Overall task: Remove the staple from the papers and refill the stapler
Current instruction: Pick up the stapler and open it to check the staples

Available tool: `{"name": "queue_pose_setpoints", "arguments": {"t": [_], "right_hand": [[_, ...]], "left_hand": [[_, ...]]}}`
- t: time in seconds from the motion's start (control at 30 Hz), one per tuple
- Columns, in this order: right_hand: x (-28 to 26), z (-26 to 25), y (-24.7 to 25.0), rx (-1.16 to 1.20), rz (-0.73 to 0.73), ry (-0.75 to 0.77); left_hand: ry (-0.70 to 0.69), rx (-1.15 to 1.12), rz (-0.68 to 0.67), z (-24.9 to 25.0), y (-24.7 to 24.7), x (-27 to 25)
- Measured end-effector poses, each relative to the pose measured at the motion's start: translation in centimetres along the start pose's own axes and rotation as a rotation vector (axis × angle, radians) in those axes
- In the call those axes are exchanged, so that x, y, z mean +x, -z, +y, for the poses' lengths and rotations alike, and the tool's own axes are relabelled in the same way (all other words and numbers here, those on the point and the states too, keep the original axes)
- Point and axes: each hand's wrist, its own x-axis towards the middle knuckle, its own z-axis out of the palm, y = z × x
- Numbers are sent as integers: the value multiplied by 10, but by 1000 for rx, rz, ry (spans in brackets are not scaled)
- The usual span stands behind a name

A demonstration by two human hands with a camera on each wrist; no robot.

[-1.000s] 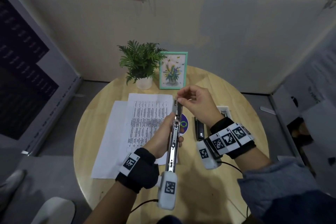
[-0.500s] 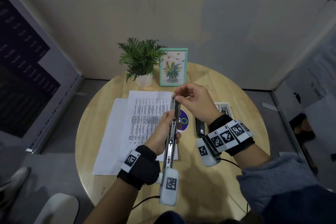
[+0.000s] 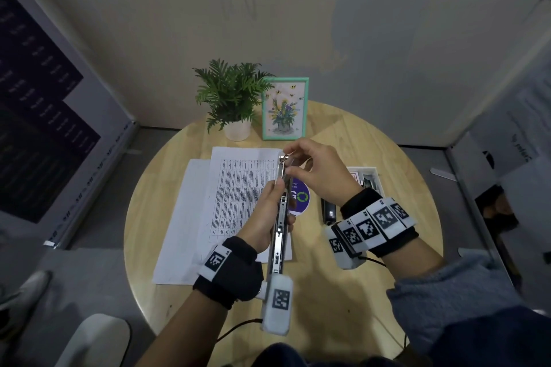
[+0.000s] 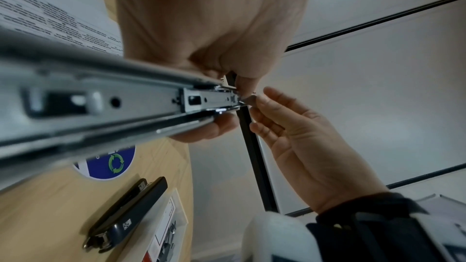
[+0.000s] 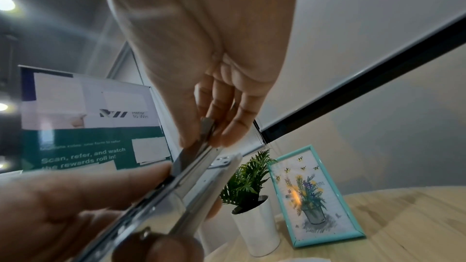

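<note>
My left hand (image 3: 275,194) grips an opened silver stapler (image 3: 278,229) lengthwise above the table, its metal magazine channel (image 4: 141,99) facing up. My right hand (image 3: 287,162) is at the stapler's far end and pinches a short grey strip of staples (image 4: 249,100) between thumb and fingers, right at the mouth of the channel. In the right wrist view the strip (image 5: 207,127) touches the front of the magazine. The printed papers (image 3: 238,185) lie flat on the round wooden table (image 3: 372,283) under my left hand.
A black flat tool (image 3: 328,211) and a small open staple box (image 3: 369,177) lie right of the hands. A round blue sticker (image 3: 301,197) is beneath the stapler. A potted plant (image 3: 232,95) and a teal picture frame (image 3: 284,109) stand at the table's far edge.
Both hands with the stapler have drifted slightly away from me. The right hand keeps its pinch at the stapler's far end.
</note>
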Motion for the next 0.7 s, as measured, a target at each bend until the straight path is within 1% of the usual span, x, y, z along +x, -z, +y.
{"name": "queue_pose_setpoints", "arguments": {"t": [0.1,0.27,0.43,0.53,0.7], "right_hand": [[1,0,3,-18,-77,-38],[5,-4,10,-156,-129,22],[8,-13,14,-281,-96,72],[10,-15,16,-296,-78,81],[13,-12,17,-325,-102,60]], "left_hand": [[-10,26,6,-1,3,0],[-10,54,11,-3,5,-1],[-31,114,8,-4,6,0],[-30,128,3,-5,5,0],[-31,142,-5,-7,4,1]]}}
